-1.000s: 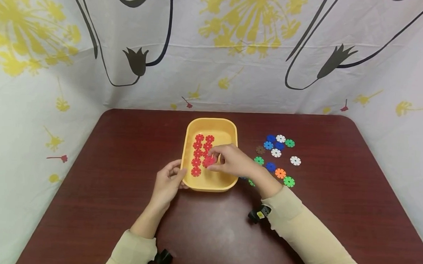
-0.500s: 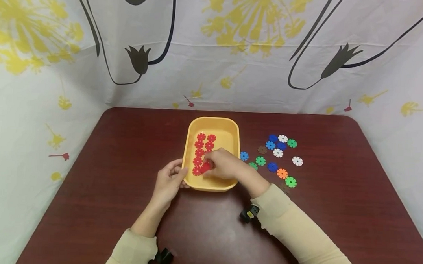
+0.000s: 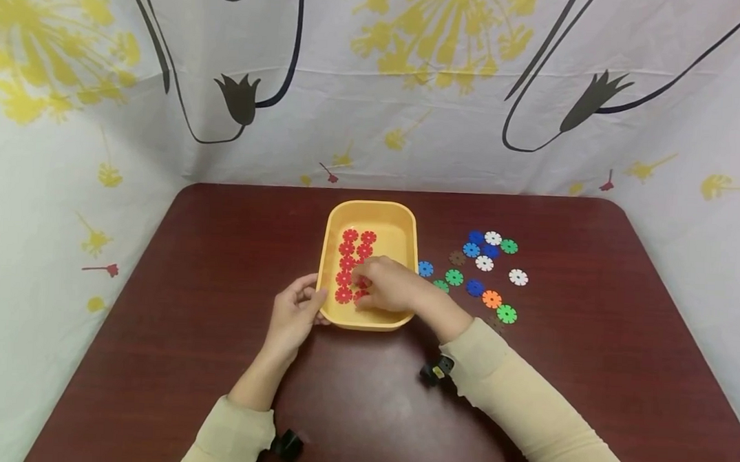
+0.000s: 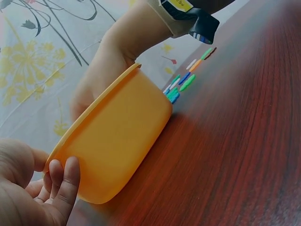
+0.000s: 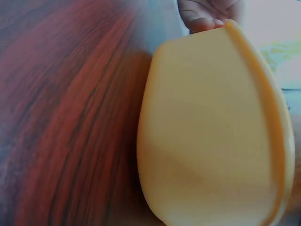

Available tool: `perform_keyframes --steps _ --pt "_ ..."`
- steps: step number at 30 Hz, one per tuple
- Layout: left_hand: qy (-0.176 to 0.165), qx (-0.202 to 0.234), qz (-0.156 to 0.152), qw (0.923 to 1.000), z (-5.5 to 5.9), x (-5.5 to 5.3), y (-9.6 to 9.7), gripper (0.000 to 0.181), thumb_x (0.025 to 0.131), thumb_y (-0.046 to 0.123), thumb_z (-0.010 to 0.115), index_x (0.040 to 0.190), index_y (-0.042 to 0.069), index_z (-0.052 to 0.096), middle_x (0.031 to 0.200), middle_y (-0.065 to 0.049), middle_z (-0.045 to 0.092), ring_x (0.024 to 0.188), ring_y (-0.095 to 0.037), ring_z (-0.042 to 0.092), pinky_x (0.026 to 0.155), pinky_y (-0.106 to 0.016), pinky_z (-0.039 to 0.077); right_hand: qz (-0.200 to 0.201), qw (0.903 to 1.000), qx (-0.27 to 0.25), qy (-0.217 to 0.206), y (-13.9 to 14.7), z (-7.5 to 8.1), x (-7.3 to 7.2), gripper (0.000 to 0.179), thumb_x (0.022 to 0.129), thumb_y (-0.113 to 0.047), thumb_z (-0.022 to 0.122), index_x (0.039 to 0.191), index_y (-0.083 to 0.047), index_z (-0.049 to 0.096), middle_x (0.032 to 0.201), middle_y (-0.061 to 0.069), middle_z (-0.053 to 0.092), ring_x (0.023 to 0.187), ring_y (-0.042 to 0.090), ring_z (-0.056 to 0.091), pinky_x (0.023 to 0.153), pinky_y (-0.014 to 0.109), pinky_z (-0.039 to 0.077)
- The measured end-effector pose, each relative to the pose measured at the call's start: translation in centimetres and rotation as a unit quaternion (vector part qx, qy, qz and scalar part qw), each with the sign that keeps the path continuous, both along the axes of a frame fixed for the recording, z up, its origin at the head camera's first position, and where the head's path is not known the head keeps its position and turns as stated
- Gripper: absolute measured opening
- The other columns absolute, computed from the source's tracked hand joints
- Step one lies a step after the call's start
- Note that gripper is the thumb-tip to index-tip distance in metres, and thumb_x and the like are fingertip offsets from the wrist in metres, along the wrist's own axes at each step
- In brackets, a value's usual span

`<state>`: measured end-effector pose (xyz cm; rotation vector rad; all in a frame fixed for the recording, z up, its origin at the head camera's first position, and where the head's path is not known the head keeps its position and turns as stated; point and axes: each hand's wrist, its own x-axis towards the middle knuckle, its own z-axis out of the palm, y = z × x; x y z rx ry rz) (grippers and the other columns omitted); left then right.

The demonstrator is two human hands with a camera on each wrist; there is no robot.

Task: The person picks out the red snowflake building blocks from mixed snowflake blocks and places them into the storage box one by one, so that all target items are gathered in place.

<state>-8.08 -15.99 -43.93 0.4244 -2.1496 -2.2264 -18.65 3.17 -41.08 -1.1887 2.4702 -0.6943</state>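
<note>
A yellow plastic tray (image 3: 371, 210) stands on the table, with red notched building discs (image 3: 346, 263) lying in two columns inside it. My left hand (image 3: 293, 317) grips the tray's left rim near the front corner, thumb over the edge. In the left wrist view, the fingers of that left hand (image 4: 40, 183) lie against the tray's outer wall (image 4: 122, 132). Inside the tray, my right hand (image 3: 392, 287) is low over the right column, finger and thumb parted around red discs lying there. The tray wall (image 5: 207, 127) hides its fingertips in the right wrist view.
Loose discs in blue, white, green, brown and orange lie right of the tray, among them an orange disc (image 3: 492, 299) and a white disc (image 3: 518, 277). The dark red table (image 3: 232, 252) ends at a patterned cloth (image 3: 373, 148) behind.
My right hand has lowered a red disc to the near end of the right column, and its finger and thumb have parted. The left hand keeps its grip on the tray.
</note>
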Motion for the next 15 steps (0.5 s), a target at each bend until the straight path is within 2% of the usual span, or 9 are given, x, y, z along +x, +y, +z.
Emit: perform_keyframes --steps 2,5,7,8,9,10,11,13,15 --pt "-0.002 -0.001 0.000 1.0000 0.0 0.0 0.0 0.037 0.100 0.003 0.063 0.135 -0.004 0.057 0.090 -0.020 0.059 0.059 -0.012 0.063 0.057 -0.026 0.061 0.001 0.9983 -0.058 0.013 0.5 0.1 0.1 0.026 0.086 -0.021 0.083 0.103 -0.005 0.071 0.088 0.007 0.064 0.078 0.017 0.055 0.069 0.029 0.051" --pt "0.004 -0.026 0.001 0.9996 0.2 0.2 -0.1 0.040 0.099 0.006 0.065 0.137 -0.003 0.055 0.090 -0.017 0.058 0.062 -0.013 0.063 0.058 -0.026 0.061 -0.015 0.9887 -0.144 0.041 1.8 0.3 0.2 0.023 0.088 -0.018 0.082 0.103 -0.005 0.071 0.086 0.009 0.064 0.078 0.017 0.056 0.066 0.031 0.052" --pt "0.024 -0.085 0.009 0.9961 0.6 0.3 -0.5 0.042 0.098 0.010 0.067 0.138 -0.001 0.056 0.091 -0.014 0.057 0.068 -0.013 0.062 0.060 -0.025 0.061 -0.037 0.9802 -0.181 0.071 3.0 0.6 0.4 0.023 0.088 -0.017 0.081 0.105 -0.005 0.070 0.088 0.009 0.065 0.080 0.017 0.058 0.067 0.031 0.054" --pt "0.040 -0.128 0.015 0.9909 0.9 0.4 -0.7 0.043 0.098 0.012 0.068 0.138 0.000 0.057 0.093 -0.013 0.057 0.072 -0.014 0.062 0.062 -0.025 0.061 -0.052 0.9758 -0.195 0.085 3.8 0.8 0.6 0.024 0.089 -0.017 0.081 0.106 -0.005 0.070 0.090 0.008 0.065 0.082 0.018 0.060 0.069 0.033 0.056" --pt "0.057 -0.176 0.022 0.9824 1.2 0.5 -1.0 0.044 0.097 0.014 0.070 0.138 0.001 0.057 0.094 -0.011 0.057 0.076 -0.015 0.062 0.064 -0.025 0.061 -0.068 0.9716 -0.203 0.101 4.7 1.1 0.8 0.025 0.089 -0.018 0.081 0.107 -0.005 0.070 0.093 0.007 0.066 0.085 0.019 0.061 0.071 0.034 0.057" --pt "0.076 -0.230 0.029 0.9698 1.6 0.7 -1.4 0.045 0.096 0.015 0.071 0.137 0.002 0.058 0.096 -0.011 0.057 0.080 -0.017 0.062 0.065 -0.026 0.061 -0.088 0.9683 -0.205 0.114 5.7 1.4 1.1 0.026 0.089 -0.018 0.080 0.108 -0.005 0.070 0.094 0.008 0.066 0.086 0.020 0.062 0.071 0.035 0.057" --pt "0.094 -0.285 0.038 0.9531 2.0 0.8 -1.8 0.045 0.095 0.016 0.072 0.136 0.003 0.060 0.097 -0.012 0.058 0.082 -0.019 0.062 0.067 -0.028 0.061 -0.108 0.9654 -0.200 0.127 6.8 1.8 1.5 0.027 0.089 -0.018 0.080 0.109 -0.005 0.070 0.097 0.006 0.066 0.088 0.021 0.063 0.073 0.037 0.058" --pt "0.127 -0.390 0.049 0.9105 2.9 1.3 -2.8 0.046 0.093 0.018 0.075 0.135 0.004 0.061 0.100 -0.013 0.059 0.087 -0.024 0.061 0.072 -0.034 0.059 -0.148 0.9615 -0.181 0.145 9.1 2.5 2.3 0.029 0.089 -0.020 0.080 0.112 -0.005 0.069 0.100 0.005 0.066 0.091 0.022 0.064 0.075 0.039 0.059" --pt "0.147 -0.464 0.040 0.8726 3.8 1.9 -3.8 0.052 0.090 0.021 0.078 0.136 0.004 0.060 0.104 -0.015 0.059 0.090 -0.029 0.060 0.075 -0.042 0.057 -0.187 0.9575 -0.152 0.158 11.4 3.0 3.2 0.034 0.088 -0.021 0.081 0.115 -0.006 0.068 0.106 0.007 0.066 0.097 0.025 0.063 0.079 0.044 0.058"
